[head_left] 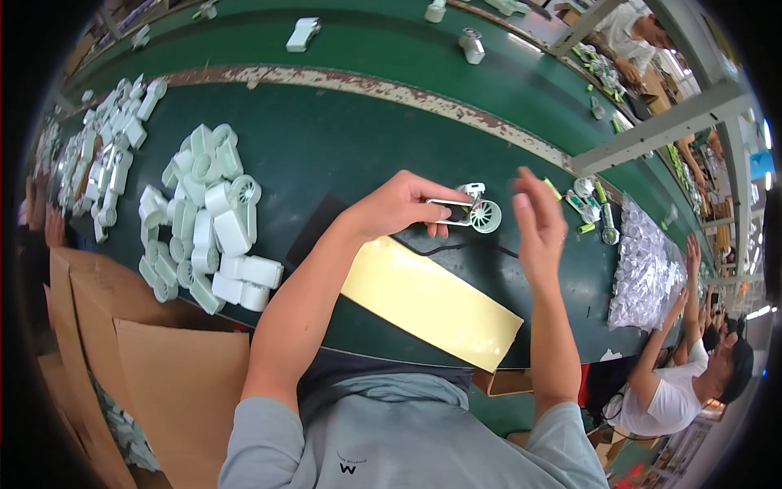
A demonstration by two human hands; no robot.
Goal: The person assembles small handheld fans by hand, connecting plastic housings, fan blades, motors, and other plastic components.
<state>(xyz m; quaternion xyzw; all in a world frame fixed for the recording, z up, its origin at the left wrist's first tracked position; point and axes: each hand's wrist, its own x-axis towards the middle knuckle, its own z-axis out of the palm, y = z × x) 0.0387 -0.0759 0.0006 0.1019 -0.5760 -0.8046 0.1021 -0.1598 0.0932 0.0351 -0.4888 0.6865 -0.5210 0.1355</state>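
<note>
With its fingers (425, 187) closed around the handle end, the left hand (391, 204) holds the pale fan housing (486, 217) over the counter (326, 134), forearm slanting inward, while the right hand (539, 232), empty, stands just beside, fingers raised, thumb parted, forearm nearly straight.

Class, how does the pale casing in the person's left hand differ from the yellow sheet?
Pose: the pale casing is held in the left hand; the yellow sheet lies on the green table.
Shape: the casing has a round, spoked end; the sheet is flat and oblong.
Size: the casing looks smaller than the sheet.
</note>
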